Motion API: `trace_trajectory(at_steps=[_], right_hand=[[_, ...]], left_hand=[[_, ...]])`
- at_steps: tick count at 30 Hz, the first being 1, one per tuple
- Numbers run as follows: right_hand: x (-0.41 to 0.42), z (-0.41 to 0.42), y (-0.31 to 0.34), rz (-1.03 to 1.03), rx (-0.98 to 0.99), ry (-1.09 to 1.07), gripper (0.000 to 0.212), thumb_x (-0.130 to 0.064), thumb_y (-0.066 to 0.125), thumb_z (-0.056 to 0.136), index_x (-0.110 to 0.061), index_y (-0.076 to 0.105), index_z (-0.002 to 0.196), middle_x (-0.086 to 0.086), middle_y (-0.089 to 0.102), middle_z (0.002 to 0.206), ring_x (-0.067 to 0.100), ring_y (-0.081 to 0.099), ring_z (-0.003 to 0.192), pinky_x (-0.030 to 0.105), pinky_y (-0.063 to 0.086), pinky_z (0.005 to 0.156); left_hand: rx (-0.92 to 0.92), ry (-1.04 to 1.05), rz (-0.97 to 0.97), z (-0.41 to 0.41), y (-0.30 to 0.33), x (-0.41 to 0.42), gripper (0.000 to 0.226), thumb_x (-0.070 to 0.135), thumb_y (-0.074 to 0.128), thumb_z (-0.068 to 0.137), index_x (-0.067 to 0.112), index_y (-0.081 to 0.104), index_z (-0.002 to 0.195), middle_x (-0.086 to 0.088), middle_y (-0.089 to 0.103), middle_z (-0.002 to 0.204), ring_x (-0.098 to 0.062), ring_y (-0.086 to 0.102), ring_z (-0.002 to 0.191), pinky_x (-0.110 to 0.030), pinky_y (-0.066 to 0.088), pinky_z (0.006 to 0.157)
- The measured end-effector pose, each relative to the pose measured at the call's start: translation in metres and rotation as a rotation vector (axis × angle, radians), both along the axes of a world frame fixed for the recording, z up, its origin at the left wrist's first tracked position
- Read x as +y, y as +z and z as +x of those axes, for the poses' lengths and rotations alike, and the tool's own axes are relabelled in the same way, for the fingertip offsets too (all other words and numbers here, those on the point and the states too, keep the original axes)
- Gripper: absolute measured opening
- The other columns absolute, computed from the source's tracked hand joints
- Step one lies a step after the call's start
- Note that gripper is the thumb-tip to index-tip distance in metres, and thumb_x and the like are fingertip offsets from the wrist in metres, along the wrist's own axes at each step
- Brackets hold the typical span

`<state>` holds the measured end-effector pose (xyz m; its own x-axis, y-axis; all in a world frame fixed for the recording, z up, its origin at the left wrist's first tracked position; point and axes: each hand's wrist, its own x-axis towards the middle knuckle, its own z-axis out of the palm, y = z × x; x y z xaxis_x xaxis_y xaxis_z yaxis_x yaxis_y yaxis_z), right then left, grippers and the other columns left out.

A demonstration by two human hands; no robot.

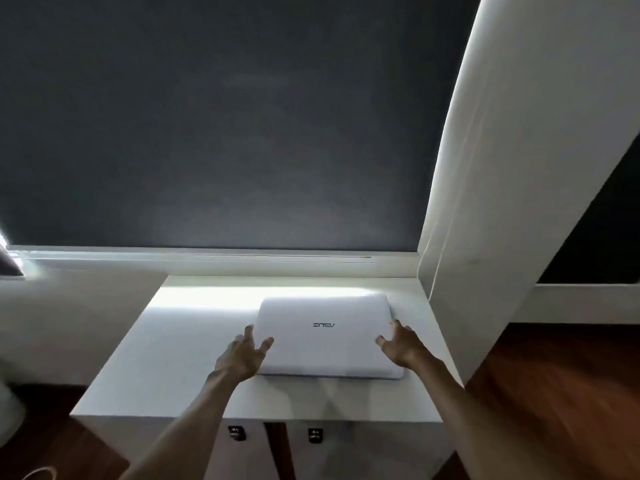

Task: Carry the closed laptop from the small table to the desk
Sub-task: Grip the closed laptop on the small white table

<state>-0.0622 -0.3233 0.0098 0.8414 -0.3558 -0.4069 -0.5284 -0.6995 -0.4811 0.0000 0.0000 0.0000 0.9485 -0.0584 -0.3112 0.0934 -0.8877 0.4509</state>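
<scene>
A closed white laptop [325, 336] with a dark logo lies flat on a white table top [180, 355], toward its right side. My left hand [244, 356] is at the laptop's left edge, fingers spread, thumb over the lid. My right hand [401, 344] is at the right edge, fingers spread and curled above the lid. Neither hand has closed on the laptop. Which of the two surfaces this table is, I cannot tell.
A dark roller blind [214, 126] fills the window behind the table. A white wall column [512, 188] stands right of the table. Wooden floor [561, 393] shows at the right and lower left. Two small dark fittings [315, 435] sit on the table's front face.
</scene>
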Motion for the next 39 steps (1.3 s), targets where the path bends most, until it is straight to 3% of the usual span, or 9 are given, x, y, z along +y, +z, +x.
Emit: trace_trajectory(at_steps=[4, 7, 15, 19, 22, 26, 28, 33, 39], right_hand=[[0.007, 0.004, -0.019, 0.098, 0.023, -0.147, 0.079, -0.043, 0.057, 0.096, -0.004, 0.025, 0.157, 0.020, 0.041, 0.155, 0.037, 0.042, 0.141, 0.042, 0.036, 0.115], [0.015, 0.009, -0.033, 0.124, 0.017, -0.309, 0.085, -0.048, 0.060, 0.091, -0.002, 0.027, 0.155, 0.021, 0.042, 0.153, 0.042, 0.042, 0.138, 0.046, 0.036, 0.114], [0.021, 0.012, -0.055, 0.259, 0.007, -0.565, 0.079, -0.063, 0.056, 0.083, -0.002, 0.057, 0.132, 0.022, 0.059, 0.134, 0.040, 0.055, 0.121, 0.043, 0.045, 0.100], [0.022, 0.005, -0.050, 0.337, -0.033, -0.609, 0.083, -0.069, 0.059, 0.083, 0.001, 0.061, 0.128, 0.019, 0.064, 0.132, 0.035, 0.062, 0.116, 0.035, 0.044, 0.081], [0.023, -0.007, -0.047, 0.364, -0.074, -0.634, 0.092, -0.074, 0.060, 0.079, 0.003, 0.060, 0.129, 0.020, 0.063, 0.132, 0.036, 0.062, 0.116, 0.037, 0.048, 0.084], [0.019, -0.017, -0.034, 0.356, -0.228, -0.666, 0.093, -0.076, 0.065, 0.074, -0.001, 0.057, 0.129, 0.019, 0.063, 0.127, 0.038, 0.062, 0.112, 0.042, 0.052, 0.089], [0.013, -0.019, -0.021, 0.361, -0.344, -0.686, 0.083, -0.073, 0.067, 0.076, -0.004, 0.058, 0.121, 0.016, 0.065, 0.118, 0.035, 0.062, 0.104, 0.045, 0.053, 0.089], [-0.020, -0.031, 0.021, 0.341, -0.661, -0.713, 0.056, -0.066, 0.072, 0.077, -0.017, 0.060, 0.101, 0.002, 0.067, 0.097, 0.018, 0.061, 0.079, 0.026, 0.044, 0.060], [-0.082, -0.072, 0.056, 0.274, -0.839, -0.779, 0.048, -0.065, 0.072, 0.078, -0.023, 0.058, 0.096, -0.004, 0.067, 0.090, 0.012, 0.065, 0.077, 0.024, 0.047, 0.055]], left_hand=[[0.081, 0.102, -0.150, 0.011, -0.020, -0.004, 0.071, 0.054, 0.046, 0.095, 0.012, 0.026, 0.147, -0.019, 0.053, 0.142, -0.038, 0.051, 0.127, -0.045, 0.043, 0.099], [0.037, 0.198, -0.090, 0.014, -0.034, -0.019, 0.072, 0.056, 0.048, 0.092, 0.005, 0.033, 0.141, -0.025, 0.050, 0.137, -0.042, 0.046, 0.125, -0.049, 0.045, 0.099], [0.008, 0.408, -0.102, 0.030, -0.050, -0.017, 0.086, 0.068, 0.049, 0.086, -0.005, 0.045, 0.130, -0.026, 0.056, 0.131, -0.042, 0.055, 0.117, -0.047, 0.047, 0.092], [-0.015, 0.394, -0.096, 0.031, -0.044, -0.011, 0.080, 0.072, 0.044, 0.085, -0.003, 0.064, 0.102, -0.024, 0.069, 0.104, -0.038, 0.065, 0.093, -0.043, 0.052, 0.082], [-0.086, 0.376, -0.106, 0.022, -0.036, -0.009, 0.073, 0.071, 0.044, 0.086, 0.001, 0.061, 0.075, -0.014, 0.065, 0.074, -0.031, 0.061, 0.070, -0.041, 0.053, 0.072], [-0.160, 0.378, -0.183, 0.023, -0.024, -0.016, 0.066, 0.070, 0.047, 0.085, 0.005, 0.056, 0.092, -0.021, 0.068, 0.094, -0.038, 0.064, 0.087, -0.038, 0.043, 0.069], [-0.197, 0.360, -0.243, 0.030, -0.011, -0.025, 0.060, 0.070, 0.047, 0.084, 0.011, 0.050, 0.090, -0.022, 0.069, 0.098, -0.036, 0.061, 0.082, -0.039, 0.042, 0.069], [-0.243, 0.175, -0.407, 0.061, 0.037, -0.057, 0.065, 0.071, 0.045, 0.086, 0.009, 0.060, 0.096, -0.026, 0.067, 0.107, -0.041, 0.062, 0.095, -0.041, 0.043, 0.073], [-0.415, 0.032, -0.576, 0.046, 0.083, -0.141, 0.074, 0.079, 0.036, 0.083, 0.015, 0.065, 0.104, -0.019, 0.072, 0.102, -0.041, 0.067, 0.095, -0.042, 0.052, 0.075]])
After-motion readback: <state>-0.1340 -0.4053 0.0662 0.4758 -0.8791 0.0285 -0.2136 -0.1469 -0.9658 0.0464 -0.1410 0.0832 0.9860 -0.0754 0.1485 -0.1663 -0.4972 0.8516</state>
